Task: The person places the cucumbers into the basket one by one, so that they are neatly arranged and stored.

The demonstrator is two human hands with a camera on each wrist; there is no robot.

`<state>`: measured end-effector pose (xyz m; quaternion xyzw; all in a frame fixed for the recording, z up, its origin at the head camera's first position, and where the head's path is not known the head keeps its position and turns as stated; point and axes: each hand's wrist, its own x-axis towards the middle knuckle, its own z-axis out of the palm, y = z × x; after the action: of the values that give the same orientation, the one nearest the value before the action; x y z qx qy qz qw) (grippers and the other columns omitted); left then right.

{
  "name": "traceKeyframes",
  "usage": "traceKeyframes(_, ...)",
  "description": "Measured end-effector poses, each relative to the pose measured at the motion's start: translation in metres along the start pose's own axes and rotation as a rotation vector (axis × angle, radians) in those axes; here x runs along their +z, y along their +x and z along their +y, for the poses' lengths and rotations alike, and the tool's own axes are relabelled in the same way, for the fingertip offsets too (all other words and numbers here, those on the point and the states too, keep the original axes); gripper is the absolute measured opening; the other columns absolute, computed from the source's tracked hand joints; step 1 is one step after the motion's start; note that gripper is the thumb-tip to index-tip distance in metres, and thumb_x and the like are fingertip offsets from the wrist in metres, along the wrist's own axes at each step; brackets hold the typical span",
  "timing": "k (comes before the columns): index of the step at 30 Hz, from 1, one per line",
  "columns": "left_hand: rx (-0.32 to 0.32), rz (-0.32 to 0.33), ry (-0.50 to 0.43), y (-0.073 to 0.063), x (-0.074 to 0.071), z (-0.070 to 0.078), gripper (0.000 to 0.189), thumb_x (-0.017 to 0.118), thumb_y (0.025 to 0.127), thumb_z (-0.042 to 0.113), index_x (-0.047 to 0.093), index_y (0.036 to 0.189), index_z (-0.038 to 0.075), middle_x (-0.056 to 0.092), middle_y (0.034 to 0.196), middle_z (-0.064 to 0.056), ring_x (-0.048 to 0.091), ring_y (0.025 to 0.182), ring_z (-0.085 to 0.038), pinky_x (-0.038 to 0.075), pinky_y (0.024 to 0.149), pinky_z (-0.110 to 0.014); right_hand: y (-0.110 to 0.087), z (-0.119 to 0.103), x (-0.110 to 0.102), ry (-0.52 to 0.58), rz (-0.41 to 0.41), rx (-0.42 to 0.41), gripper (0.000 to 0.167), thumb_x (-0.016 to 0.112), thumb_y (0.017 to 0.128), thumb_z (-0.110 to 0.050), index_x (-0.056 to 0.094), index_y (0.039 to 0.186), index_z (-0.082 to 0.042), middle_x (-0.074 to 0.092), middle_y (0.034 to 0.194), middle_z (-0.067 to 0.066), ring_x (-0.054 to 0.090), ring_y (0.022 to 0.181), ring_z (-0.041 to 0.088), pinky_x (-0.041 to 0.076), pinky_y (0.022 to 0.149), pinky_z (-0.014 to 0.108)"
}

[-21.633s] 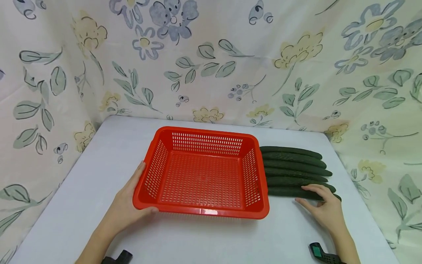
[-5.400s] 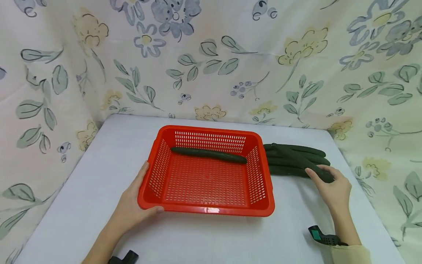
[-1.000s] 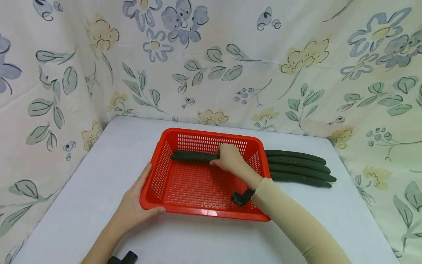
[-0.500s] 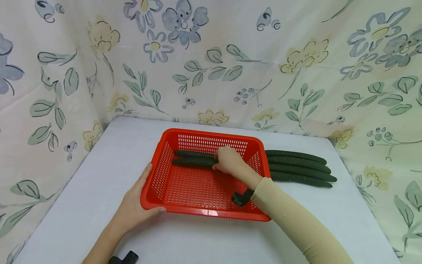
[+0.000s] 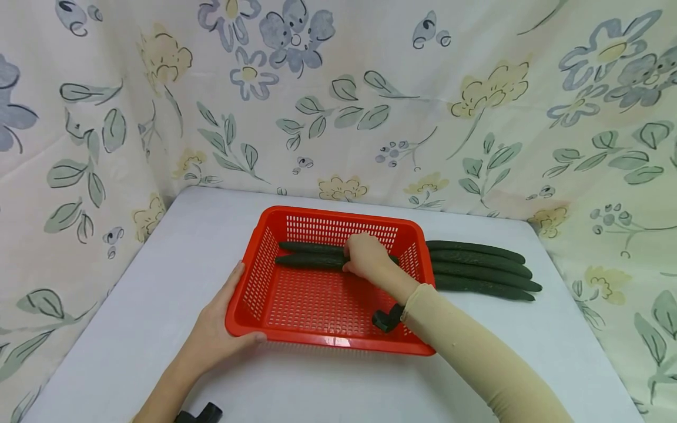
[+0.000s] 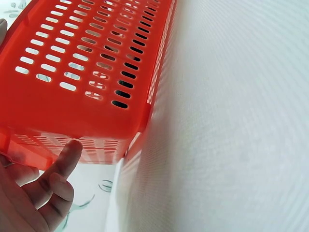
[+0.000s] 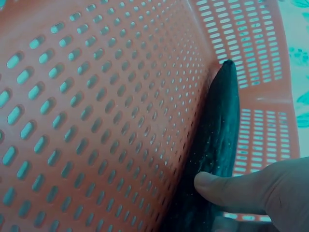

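Note:
A red plastic basket (image 5: 328,339) with slotted walls stands on the table. My left hand (image 5: 217,320) holds its near left corner, thumb along the front and fingers along the left side; in the left wrist view some fingers (image 6: 65,162) bend against the outside wall. Inside lie two long dark green cucumbers side by side, a back one (image 5: 307,247) by the far wall and a front one (image 5: 309,261). My right hand (image 5: 368,257) reaches in and grips the front cucumber. The right wrist view shows the thumb pressed on that cucumber (image 7: 217,125), the other fingers mostly hidden.
Several more cucumbers (image 5: 481,271) lie in a row on the white table (image 5: 296,390), against the basket's right side. Floral curtains (image 5: 338,117) hang behind and at both sides. A black wrist device (image 5: 388,318) on my right wrist hangs over the basket.
The basket, bare at first, now holds two cucumbers, and the row has shrunk. The right hand carried the second cucumber from the row and set it in front of the first. Left hand stayed.

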<state>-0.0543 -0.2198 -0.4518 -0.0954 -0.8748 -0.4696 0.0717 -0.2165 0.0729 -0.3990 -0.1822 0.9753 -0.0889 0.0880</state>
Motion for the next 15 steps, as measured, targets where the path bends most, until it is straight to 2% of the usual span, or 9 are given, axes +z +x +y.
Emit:
traceKeyframes(9, 0.008, 0.004, 0.003, 0.0004, 0.0001, 0.0008, 0.129, 0.097, 0.073, 0.031, 0.016, 0.172, 0.030, 0.034, 0.171, -0.012, 0.059, 0.132, -0.034, 0.058, 0.086, -0.024, -0.0017, 0.0006, -0.0056, 0.008, -0.017, 0.033, 0.021, 0.092, 0.084, -0.024, 0.076, 0.091, -0.011, 0.074, 0.089, 0.003, 0.066, 0.079, 0.020, 0.059, 0.073, 0.040)
traceKeyframes(15, -0.001, 0.005, -0.001, -0.0001, 0.0004, 0.0017, 0.127, 0.097, 0.073, 0.031, 0.016, 0.172, 0.029, 0.036, 0.170, -0.013, 0.059, 0.132, -0.035, 0.058, 0.085, -0.024, -0.0048, 0.0019, -0.0074, 0.006, -0.027, 0.025, 0.023, 0.091, 0.084, -0.024, 0.078, 0.096, -0.009, 0.076, 0.095, 0.005, 0.068, 0.086, 0.022, 0.060, 0.080, 0.042)
